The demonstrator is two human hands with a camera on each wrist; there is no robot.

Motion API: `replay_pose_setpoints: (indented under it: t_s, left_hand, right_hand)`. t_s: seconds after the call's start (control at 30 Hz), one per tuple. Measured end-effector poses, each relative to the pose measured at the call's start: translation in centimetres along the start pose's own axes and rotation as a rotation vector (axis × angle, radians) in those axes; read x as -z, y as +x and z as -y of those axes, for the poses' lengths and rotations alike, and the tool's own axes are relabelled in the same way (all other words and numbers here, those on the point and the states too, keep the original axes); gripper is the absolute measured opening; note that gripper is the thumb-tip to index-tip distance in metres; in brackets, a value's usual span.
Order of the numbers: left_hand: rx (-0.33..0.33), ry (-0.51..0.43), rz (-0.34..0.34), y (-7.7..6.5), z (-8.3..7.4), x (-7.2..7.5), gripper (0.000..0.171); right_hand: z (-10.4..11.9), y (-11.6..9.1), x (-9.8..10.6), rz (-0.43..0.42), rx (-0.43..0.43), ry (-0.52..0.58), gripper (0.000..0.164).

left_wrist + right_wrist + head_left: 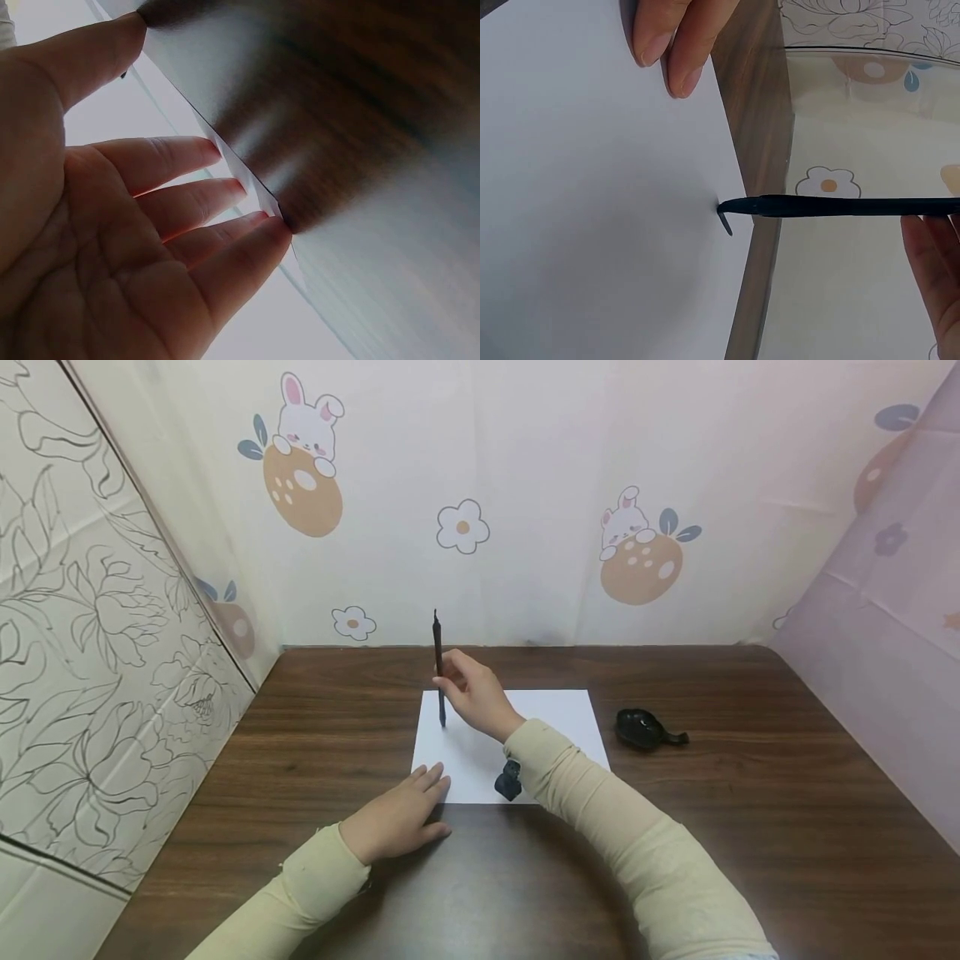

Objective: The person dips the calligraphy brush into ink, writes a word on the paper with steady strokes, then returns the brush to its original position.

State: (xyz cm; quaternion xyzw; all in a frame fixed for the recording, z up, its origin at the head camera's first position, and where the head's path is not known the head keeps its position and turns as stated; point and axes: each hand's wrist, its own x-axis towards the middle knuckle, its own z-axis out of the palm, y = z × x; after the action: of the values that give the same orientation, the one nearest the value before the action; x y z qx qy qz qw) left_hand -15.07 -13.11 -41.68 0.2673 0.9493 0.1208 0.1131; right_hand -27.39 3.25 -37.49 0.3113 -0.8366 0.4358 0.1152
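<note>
Pinches the dark brush (832, 206) near-upright in the grip of the right hand (474, 695), tip straight below on the paper's (468, 764) far-left part; rests the outstretched left hand (397, 816) at the near-left corner.

A brown wood-grained bench (750, 827) carries a white sheet of paper (472, 768) and, apart to its right, a glossy black dish (640, 729) with a short handle.
</note>
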Motion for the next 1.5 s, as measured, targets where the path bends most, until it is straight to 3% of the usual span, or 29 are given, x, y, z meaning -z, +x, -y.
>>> replay_pose_setpoints:
  t_s: [1.23, 1.5]
  left_hand:
    - [-0.027, -0.001, -0.016, -0.2, 0.0, -0.1, 0.067]
    - [-0.009, 0.003, -0.001, -0.2, -0.2, 0.0, 0.067]
  right_hand:
    - [1.0, -0.7, 0.6, 0.078, -0.02, 0.054, 0.017]
    - [0.9, 0.1, 1.7, 0.009, 0.007, 0.08, 0.018]
